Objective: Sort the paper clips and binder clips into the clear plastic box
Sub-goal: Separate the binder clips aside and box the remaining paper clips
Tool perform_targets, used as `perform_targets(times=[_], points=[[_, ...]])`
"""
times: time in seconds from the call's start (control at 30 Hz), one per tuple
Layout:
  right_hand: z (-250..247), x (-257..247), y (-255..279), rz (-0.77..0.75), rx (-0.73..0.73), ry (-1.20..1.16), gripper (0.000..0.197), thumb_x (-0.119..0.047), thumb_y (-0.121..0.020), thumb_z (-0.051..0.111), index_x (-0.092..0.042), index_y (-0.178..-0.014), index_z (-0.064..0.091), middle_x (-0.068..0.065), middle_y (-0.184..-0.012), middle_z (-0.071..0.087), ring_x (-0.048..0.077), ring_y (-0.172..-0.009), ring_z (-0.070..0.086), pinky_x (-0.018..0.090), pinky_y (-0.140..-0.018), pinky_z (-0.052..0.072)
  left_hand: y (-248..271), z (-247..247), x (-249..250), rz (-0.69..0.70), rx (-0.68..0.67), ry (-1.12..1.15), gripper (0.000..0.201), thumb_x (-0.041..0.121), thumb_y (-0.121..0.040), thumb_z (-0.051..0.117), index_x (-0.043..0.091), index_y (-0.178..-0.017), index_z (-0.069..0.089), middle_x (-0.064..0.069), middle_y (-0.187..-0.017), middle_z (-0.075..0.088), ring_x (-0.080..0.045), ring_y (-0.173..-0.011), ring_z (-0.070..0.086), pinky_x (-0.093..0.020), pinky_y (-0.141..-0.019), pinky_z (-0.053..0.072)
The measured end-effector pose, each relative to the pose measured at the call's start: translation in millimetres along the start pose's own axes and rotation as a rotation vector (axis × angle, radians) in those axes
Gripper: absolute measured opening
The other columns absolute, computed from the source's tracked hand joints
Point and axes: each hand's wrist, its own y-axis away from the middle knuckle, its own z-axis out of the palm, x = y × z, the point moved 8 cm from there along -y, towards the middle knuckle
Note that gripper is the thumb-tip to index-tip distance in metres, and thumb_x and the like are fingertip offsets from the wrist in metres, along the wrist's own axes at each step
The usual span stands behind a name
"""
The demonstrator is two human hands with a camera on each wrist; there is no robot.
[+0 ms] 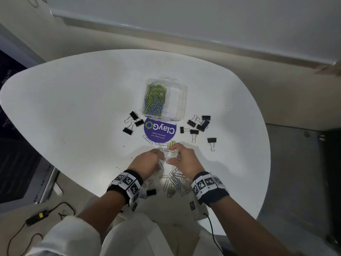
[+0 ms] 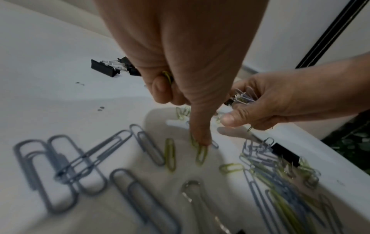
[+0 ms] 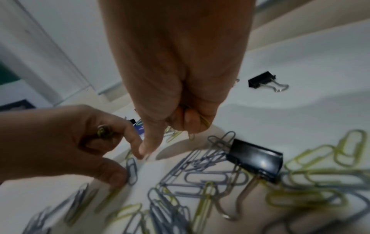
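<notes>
- On the left side of the round white tabletop (image 1: pixel 73 100) we see three black binder clips (image 1: pixel 133 122) lying close together, just left of the purple sticker (image 1: pixel 160 131).
- Our left hand (image 1: pixel 150 160) is low over the tabletop near its front edge; its curled fingers hold a few paper clips (image 2: pixel 167 76) in the palm, while the thumb (image 2: pixel 200 136) presses a yellow clip (image 2: pixel 201 154) flat on the surface.
- One binder clip (image 1: pixel 151 192) lies at the front edge beside the left wrist.
- The clear plastic box (image 1: pixel 181 100) sits open toward the back of the tabletop, beyond the sticker; its left compartment holds yellow and grey paper clips (image 1: pixel 155 100).
- Loose paper clips (image 1: pixel 174 183) are scattered between our wrists at the front edge, and more lie just past the fingertips.
- Our right hand (image 1: pixel 181 157) is beside the left one, thumbs almost touching; its curled fingers grip a bunch of paper clips (image 2: pixel 243 97).
- On the right side more binder clips (image 1: pixel 198 124) lie in a loose group, with one (image 1: pixel 211 142) apart nearer the right edge.
</notes>
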Motion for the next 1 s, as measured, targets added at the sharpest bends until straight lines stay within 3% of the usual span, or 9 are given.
perform_targets(times=[0.07,0.17,0.3,0.4,0.53,0.73,0.8,0.9,1.0], points=[[4,4,0,-0.016,-0.055,0.125,0.043,-0.016,-0.078,0.081,-0.023,-0.115,0.06,-0.005,-0.089,0.055,0.007,-0.068,0.049,0.016,-0.063,0.039,0,2,1,0.035,0.009,-0.05,0.019,0.011,-0.083,0.06,0.014,-0.101,0.06,-0.005,-0.107,0.056,-0.027,-0.09,0.061,-0.037,-0.071,0.05],[8,8,0,-0.048,-0.071,0.221,0.029,-0.016,-0.081,0.078,-0.022,-0.106,0.064,-0.002,-0.107,0.06,0.012,-0.074,0.054,0.023,-0.072,0.042,0,5,1,0.066,0.029,-0.06,0.012,0.006,-0.084,0.055,0.012,-0.093,0.059,-0.005,-0.101,0.054,-0.027,-0.085,0.06,-0.036,-0.066,0.048],[12,6,3,-0.092,-0.052,0.291,0.009,-0.02,-0.087,0.072,-0.018,-0.084,0.064,-0.001,-0.093,0.062,0.016,-0.077,0.058,0.035,-0.076,0.051,-2,9,-3,0.067,0.034,0.017,0.01,0.006,-0.088,0.05,0.007,-0.097,0.054,-0.01,-0.102,0.053,-0.029,-0.085,0.057,-0.037,-0.07,0.047],[10,9,3,-0.075,-0.012,0.271,0.012,-0.02,-0.09,0.069,-0.014,-0.082,0.062,-0.002,-0.092,0.059,0.014,-0.077,0.056,0.028,-0.074,0.049,2,7,-5,0.033,0.054,0.206,0.004,0.01,-0.091,0.045,0.006,-0.092,0.045,-0.01,-0.093,0.05,-0.029,-0.081,0.053,-0.037,-0.069,0.043],[2,8,3,-0.069,0.022,0.124,0.011,-0.022,-0.092,0.066,-0.013,-0.088,0.063,0.003,-0.095,0.057,0.007,-0.076,0.052,0.01,-0.067,0.038,9,0,-20,-0.168,0.108,0.595,0.016,0.017,-0.095,0.043,0.01,-0.081,0.041,-0.007,-0.075,0.05,-0.019,-0.066,0.044,-0.032,-0.06,0.036],[8,17,8,0.235,-0.138,-0.31,0.016,-0.025,-0.1,0.054,-0.014,-0.09,0.048,0.003,-0.076,0.062,0.006,-0.046,0.039,0.019,-0.048,0.03,6,-22,-34,-0.401,0.215,1.247,0.014,0.015,-0.083,0.046,0.017,-0.07,0.041,-0.004,-0.063,0.04,-0.017,-0.057,0.032,-0.027,-0.05,0.023],[12,18,12,0.345,-0.182,-0.565,0.016,-0.013,-0.097,0.054,-0.011,-0.087,0.043,0.007,-0.068,0.057,0.011,-0.043,0.029,0.026,-0.046,0.017,-6,-51,-33,-0.363,0.262,1.294,0.009,0.013,-0.083,0.046,0.012,-0.074,0.044,-0.01,-0.064,0.042,-0.017,-0.057,0.033,-0.028,-0.049,0.023],[8,3,15,0.352,-0.193,-0.654,0.012,-0.009,-0.089,0.053,-0.012,-0.084,0.043,0.008,-0.067,0.05,0.013,-0.045,0.024,0.029,-0.046,0.014,-30,-102,-36,-0.339,0.363,1.201,0.013,0.015,-0.086,0.045,0.009,-0.075,0.047,-0.008,-0.063,0.051,-0.018,-0.052,0.044,-0.025,-0.045,0.036],[-1,-21,8,0.31,-0.126,-0.68,0.016,-0.005,-0.088,0.046,-0.015,-0.076,0.044,0.004,-0.065,0.045,0.01,-0.044,0.025,0.026,-0.046,0.015,-57,-141,-46,-0.353,0.445,1.01,0.016,0.029,-0.086,0.047,0.015,-0.079,0.049,-0.002,-0.073,0.059,-0.02,-0.067,0.06,-0.03,-0.06,0.048]])
